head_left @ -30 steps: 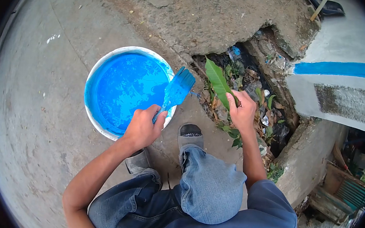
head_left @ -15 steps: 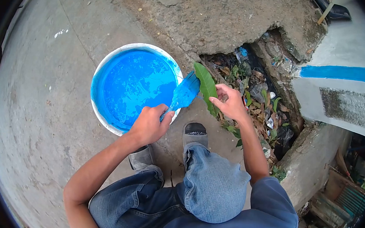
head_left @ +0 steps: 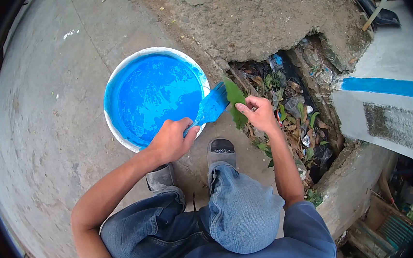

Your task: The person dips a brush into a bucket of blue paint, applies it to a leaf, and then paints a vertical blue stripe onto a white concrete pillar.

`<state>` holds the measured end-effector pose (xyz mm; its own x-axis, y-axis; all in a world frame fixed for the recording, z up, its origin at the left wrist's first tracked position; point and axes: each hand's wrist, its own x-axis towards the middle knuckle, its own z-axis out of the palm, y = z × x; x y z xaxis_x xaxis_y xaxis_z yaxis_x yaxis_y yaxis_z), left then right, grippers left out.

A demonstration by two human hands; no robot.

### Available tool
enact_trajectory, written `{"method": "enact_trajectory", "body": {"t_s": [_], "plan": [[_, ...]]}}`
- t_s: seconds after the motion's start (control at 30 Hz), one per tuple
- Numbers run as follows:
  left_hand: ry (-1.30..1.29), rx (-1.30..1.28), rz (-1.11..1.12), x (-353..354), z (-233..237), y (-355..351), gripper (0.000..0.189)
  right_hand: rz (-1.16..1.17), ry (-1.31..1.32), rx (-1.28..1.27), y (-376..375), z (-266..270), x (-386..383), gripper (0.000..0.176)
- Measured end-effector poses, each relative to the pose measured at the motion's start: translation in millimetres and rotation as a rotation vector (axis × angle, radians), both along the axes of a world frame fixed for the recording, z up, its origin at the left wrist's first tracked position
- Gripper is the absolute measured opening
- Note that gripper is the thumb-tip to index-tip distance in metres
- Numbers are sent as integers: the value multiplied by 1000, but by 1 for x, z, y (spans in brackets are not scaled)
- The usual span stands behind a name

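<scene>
My left hand point(head_left: 173, 138) is closed around the handle of a paintbrush point(head_left: 212, 106) coated in blue paint. Its bristles point up and to the right, just past the rim of a white bucket point(head_left: 111, 130) of bright blue paint point(head_left: 158, 98). Between thumb and fingers, my right hand point(head_left: 257, 113) pinches a long green leaf point(head_left: 235, 102). The leaf stands close against the bristle end; whether they touch is hard to tell. Part of the leaf's right edge is hidden by my fingers.
A broken drain opening point(head_left: 298, 104) full of dry leaves and litter lies right of my right hand. Beyond it stands a pale wall point(head_left: 391, 61) with a blue painted stripe point(head_left: 389, 88). My shoe point(head_left: 222, 149) rests on the concrete below the brush.
The leaf has turned and tilted in my right hand, with my thumb now over its face. Brush and left hand stay nearly where they were.
</scene>
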<state>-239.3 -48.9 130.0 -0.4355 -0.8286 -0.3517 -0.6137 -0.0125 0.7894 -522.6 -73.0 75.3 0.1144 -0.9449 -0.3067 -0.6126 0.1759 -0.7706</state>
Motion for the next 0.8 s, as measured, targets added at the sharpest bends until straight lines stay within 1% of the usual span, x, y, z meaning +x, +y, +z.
{"method": "enact_trajectory", "body": {"t_s": [0.23, 0.3, 0.33, 0.4, 0.43, 0.5, 0.6, 0.7, 0.8], "plan": [[2, 8, -29, 0, -3, 2, 24, -7, -12, -68, 0, 4, 14, 32], [10, -1, -25, 0, -3, 2, 24, -9, 16, -230, -1, 13, 18, 31], [11, -1, -25, -1, -3, 1, 24, -9, 18, -230, -3, 18, 24, 31], [32, -35, -40, -2, -3, 2, 23, 1, 79, -347, -3, 23, 36, 32], [33, -34, -42, -4, -2, 1, 23, -1, 80, -346, -3, 23, 37, 32], [-15, -87, -53, -5, 1, -1, 20, 15, 216, -336, -5, 19, 39, 34], [42, -82, -46, -3, 1, -3, 19, -20, 275, -351, -6, 17, 39, 34], [54, -95, -61, -6, 1, -1, 19, -60, 326, -390, -10, 6, 26, 34], [43, -67, -74, -9, -2, 2, 19, -81, 373, -376, -7, -2, 10, 36]]}}
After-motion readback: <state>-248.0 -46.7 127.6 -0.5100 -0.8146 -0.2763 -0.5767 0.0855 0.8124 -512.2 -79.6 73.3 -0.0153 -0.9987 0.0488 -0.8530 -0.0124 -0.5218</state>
